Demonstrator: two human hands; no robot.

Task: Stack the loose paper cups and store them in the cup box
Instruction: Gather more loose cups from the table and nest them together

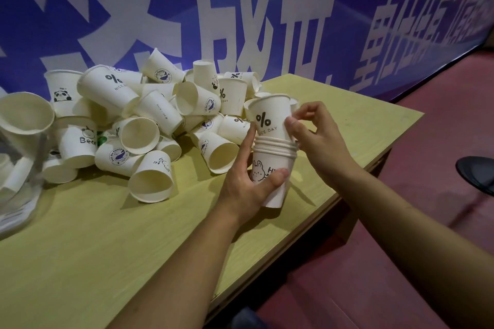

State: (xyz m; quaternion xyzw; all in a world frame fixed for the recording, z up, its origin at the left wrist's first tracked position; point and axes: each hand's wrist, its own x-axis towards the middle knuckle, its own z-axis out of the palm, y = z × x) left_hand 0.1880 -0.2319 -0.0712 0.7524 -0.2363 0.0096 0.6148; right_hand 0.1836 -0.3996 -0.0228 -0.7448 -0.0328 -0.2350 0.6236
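Cups [139,120] lie heaped loose across the left of my table [80,235]; a clear container [16,168] sits at the far left edge. My left hand [248,181] wraps the stack [272,168], while my right hand [312,136] pinches the top cup [270,120], half-seated. Nesting is under way, I judge; next, press it home squarely.

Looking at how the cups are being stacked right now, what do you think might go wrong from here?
1. The top cup sits high in the stack, held only by the right hand pinching near its rim; pushed down askew, it may jam or crease.
2. The left hand grips the stack by the table edge; a slip could drop cups on the floor.
3. The loose cup pile lies close by; an elbow could roll cups off.
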